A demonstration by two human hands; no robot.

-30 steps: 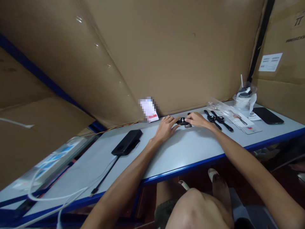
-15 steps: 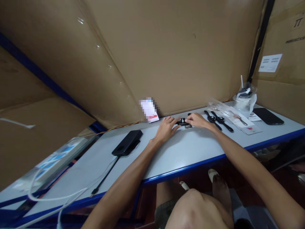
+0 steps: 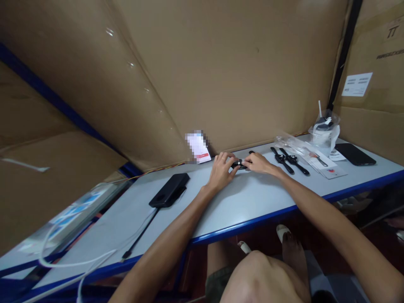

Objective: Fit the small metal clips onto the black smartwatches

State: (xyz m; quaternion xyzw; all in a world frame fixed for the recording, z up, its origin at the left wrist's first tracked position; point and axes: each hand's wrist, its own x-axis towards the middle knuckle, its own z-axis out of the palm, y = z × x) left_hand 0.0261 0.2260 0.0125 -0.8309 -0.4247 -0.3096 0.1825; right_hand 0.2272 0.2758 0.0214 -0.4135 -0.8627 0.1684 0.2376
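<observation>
A small black spokeshave [image 3: 239, 164] with bright metal at its middle lies between my hands, low over the grey tabletop. My left hand [image 3: 220, 170] is closed on its left side, thumb below and fingers above. From the right, my right hand [image 3: 259, 162] pinches it near the metal middle. My fingers cover much of the tool, and a black handle end shows behind my right hand. To the right lie two more black spokeshaves, the nearer-left one [image 3: 282, 160] beside the other [image 3: 294, 161].
Right of the tools are clear plastic packaging with a printed card [image 3: 322, 162], a wrapped cup [image 3: 322, 134] and a black phone [image 3: 355, 154]. A lit phone [image 3: 198, 147] leans on the cardboard wall. At left are a black power bank [image 3: 169, 189] with a cable and white cords [image 3: 78, 265].
My left fingers have shifted and curled further over the spokeshave's middle. The tool has turned slightly and moved a little left and down. My right hand has moved slightly left.
</observation>
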